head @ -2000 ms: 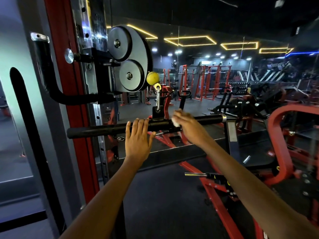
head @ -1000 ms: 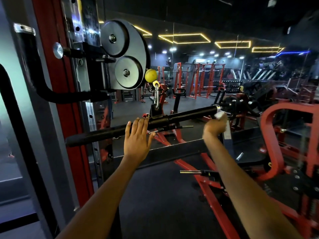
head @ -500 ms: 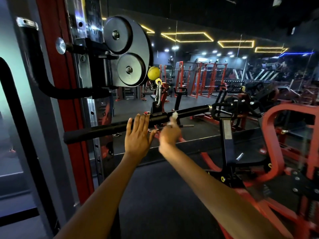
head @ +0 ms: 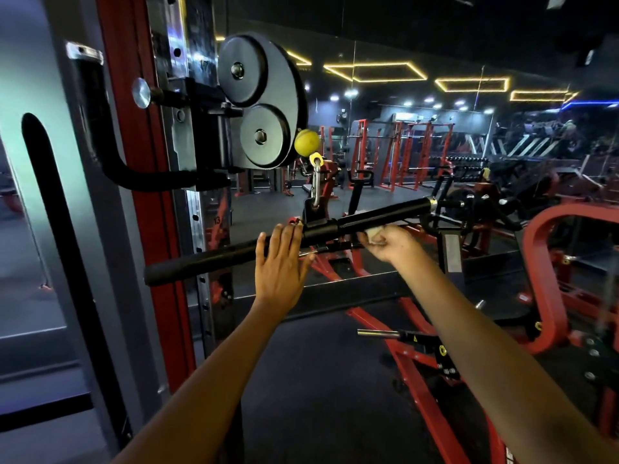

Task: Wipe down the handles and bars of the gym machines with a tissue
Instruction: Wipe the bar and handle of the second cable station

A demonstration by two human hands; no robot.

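The left grip [head: 279, 262] is laid open-palmed against the black bar [head: 378, 217], holding nothing; the right grip [head: 390, 241], just beside it under the bar, is closed around a crumpled white tissue [head: 372, 233] pressed to the bar's underside.

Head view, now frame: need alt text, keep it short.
A person's left hand rests open over a black cable-machine bar while the right hand presses a white tissue against the bar's underside just right of centre. The bar hangs from a carabiner below a yellow ball, beside a red upright.
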